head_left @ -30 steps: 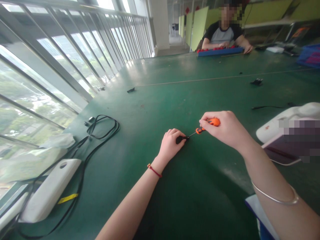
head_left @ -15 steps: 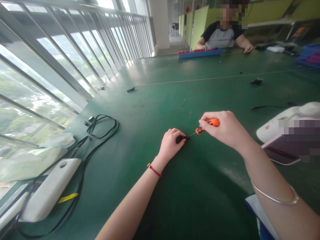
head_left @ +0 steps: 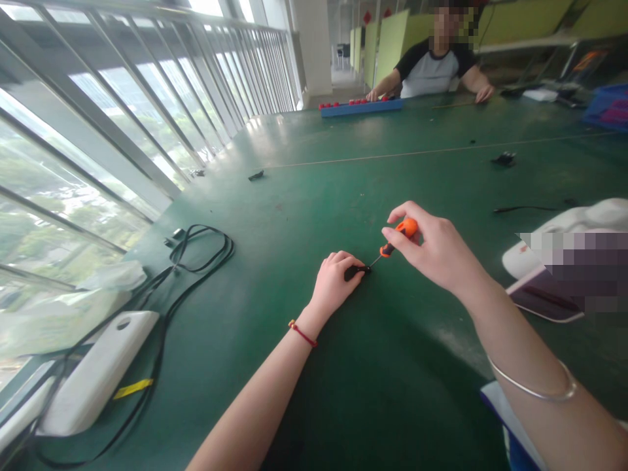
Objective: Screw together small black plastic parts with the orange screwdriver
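My left hand rests on the green table, its fingers closed around a small black part whose exact kind I cannot make out. To the right and a little higher, my right hand grips an orange and black screwdriver between thumb and fingers. The screwdriver is tilted, with its thin metal shaft pointing down and left. Its tip meets the right end of the black part, close to my left fingertips.
A black cable and a white power strip lie on the left. A white object stands at the right. Across the table, a person touches a blue strip with red pieces. Small black bits lie scattered.
My right hand has shifted slightly up and left, its fingers looser, and the screwdriver stands steeper. My left hand stays put. The other person has slid the blue strip leftward.
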A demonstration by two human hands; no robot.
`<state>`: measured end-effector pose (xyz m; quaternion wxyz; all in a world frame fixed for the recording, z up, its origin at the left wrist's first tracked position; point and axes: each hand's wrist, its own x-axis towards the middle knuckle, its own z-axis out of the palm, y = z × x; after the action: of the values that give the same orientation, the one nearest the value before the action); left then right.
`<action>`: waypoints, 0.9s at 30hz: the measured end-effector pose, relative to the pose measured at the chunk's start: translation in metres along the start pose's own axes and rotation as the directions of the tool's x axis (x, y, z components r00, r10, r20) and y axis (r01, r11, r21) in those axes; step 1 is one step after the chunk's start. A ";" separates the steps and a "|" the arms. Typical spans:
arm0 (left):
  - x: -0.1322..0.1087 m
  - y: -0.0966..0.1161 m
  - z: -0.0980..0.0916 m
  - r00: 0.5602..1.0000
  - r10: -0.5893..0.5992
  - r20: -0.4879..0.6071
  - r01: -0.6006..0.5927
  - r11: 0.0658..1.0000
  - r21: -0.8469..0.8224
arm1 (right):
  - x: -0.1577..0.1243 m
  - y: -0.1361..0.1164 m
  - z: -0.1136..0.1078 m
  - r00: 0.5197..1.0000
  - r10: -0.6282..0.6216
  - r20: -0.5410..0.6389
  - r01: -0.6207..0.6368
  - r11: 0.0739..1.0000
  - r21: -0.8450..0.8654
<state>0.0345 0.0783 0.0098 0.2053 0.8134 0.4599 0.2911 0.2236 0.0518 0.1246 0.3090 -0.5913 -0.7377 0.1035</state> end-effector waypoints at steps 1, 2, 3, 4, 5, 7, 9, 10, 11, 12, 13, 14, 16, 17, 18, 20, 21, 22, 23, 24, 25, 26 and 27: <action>0.000 0.000 0.000 1.000 0.002 0.000 -0.002 1.000 0.000 | 0.000 -0.001 0.000 1.000 0.006 0.007 -0.006 1.000 -0.011; 0.000 0.000 0.000 1.000 0.004 0.000 -0.004 1.000 0.000 | 0.000 -0.003 -0.001 1.000 0.010 0.014 -0.010 1.000 -0.019; 0.000 -0.001 0.000 1.000 0.006 0.000 -0.006 1.000 0.000 | 0.000 -0.004 -0.001 1.000 0.012 0.019 -0.012 1.000 -0.023; 0.000 -0.001 0.000 1.000 0.007 0.001 -0.007 1.000 0.000 | -0.001 -0.005 -0.001 1.000 0.011 0.013 -0.011 1.000 -0.021; 0.000 -0.001 0.000 1.000 0.008 0.001 -0.008 1.000 0.000 | -0.001 -0.006 -0.001 1.000 0.007 0.000 -0.007 1.000 -0.017; 0.000 -0.001 0.000 1.000 0.011 0.002 -0.011 1.000 -0.002 | -0.001 -0.007 -0.001 0.999 -0.008 -0.035 0.008 1.000 -0.017; 0.000 -0.001 0.000 1.000 0.012 0.002 -0.012 1.000 -0.003 | -0.002 -0.007 0.000 0.999 -0.028 -0.042 0.027 0.999 -0.032; 0.000 -0.001 0.000 1.000 0.012 0.003 -0.012 1.000 -0.003 | -0.002 -0.006 0.000 0.999 -0.028 -0.037 0.027 0.999 -0.046; 0.000 -0.001 0.000 1.000 0.010 0.003 -0.010 1.000 -0.003 | -0.001 -0.006 0.000 0.999 -0.023 -0.028 0.021 0.998 -0.058; 0.000 -0.001 0.000 1.000 0.008 0.003 -0.008 1.000 -0.003 | -0.001 -0.006 0.000 1.000 -0.017 -0.019 0.015 0.998 -0.064; 0.000 0.000 -0.001 1.000 0.006 0.002 -0.006 1.000 -0.003 | -0.001 -0.005 0.000 1.000 -0.013 -0.014 0.012 0.998 -0.064; 0.000 0.000 -0.001 1.000 0.003 0.001 -0.003 1.000 -0.005 | -0.001 -0.005 0.000 1.000 -0.012 -0.017 0.011 0.998 -0.060; 0.000 0.001 -0.001 1.000 -0.001 -0.002 0.001 1.000 -0.008 | -0.001 -0.005 0.000 0.999 -0.018 -0.036 0.017 0.999 -0.049; 0.000 0.001 -0.002 1.000 -0.002 -0.003 0.002 1.000 -0.010 | -0.001 -0.006 0.000 0.998 -0.023 -0.051 0.021 0.999 -0.050; 0.000 0.001 -0.002 1.000 -0.001 -0.004 0.001 1.000 -0.011 | -0.001 -0.006 0.000 0.998 -0.029 -0.061 0.026 0.998 -0.054; 0.000 0.001 -0.001 1.000 0.001 -0.007 -0.001 1.000 -0.010 | -0.001 -0.005 0.001 0.997 -0.037 -0.066 0.033 0.997 -0.067; 0.000 0.001 -0.001 1.000 0.002 -0.010 -0.002 1.000 -0.010 | -0.001 -0.005 0.001 0.997 -0.037 -0.062 0.033 0.997 -0.075; 0.001 0.001 -0.001 1.000 0.003 -0.012 -0.003 1.000 -0.008 | -0.001 -0.004 0.002 0.998 -0.035 -0.055 0.030 0.996 -0.080; 0.001 0.001 0.000 1.000 0.004 -0.015 -0.004 1.000 -0.006 | -0.001 -0.003 0.002 0.998 -0.031 -0.047 0.027 0.996 -0.081; 0.001 0.001 0.000 1.000 0.005 -0.018 -0.005 1.000 -0.004 | -0.001 -0.003 0.002 0.999 -0.029 -0.043 0.026 0.996 -0.082; 0.001 0.000 0.000 1.000 0.007 -0.020 -0.007 1.000 -0.002 | -0.001 -0.003 0.002 0.999 -0.030 -0.044 0.027 0.996 -0.080; 0.001 0.000 0.001 1.000 0.009 -0.022 -0.009 1.000 0.002 | -0.001 -0.003 0.002 0.998 -0.035 -0.049 0.032 0.997 -0.074; 0.001 0.000 0.001 1.000 0.012 -0.022 -0.011 1.000 0.006 | -0.001 -0.003 0.002 0.998 -0.040 -0.058 0.036 0.997 -0.066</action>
<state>0.0355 0.0789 0.0093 0.1960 0.8134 0.4584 0.2999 0.2204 0.0500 0.1242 0.3134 -0.5897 -0.7422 0.0559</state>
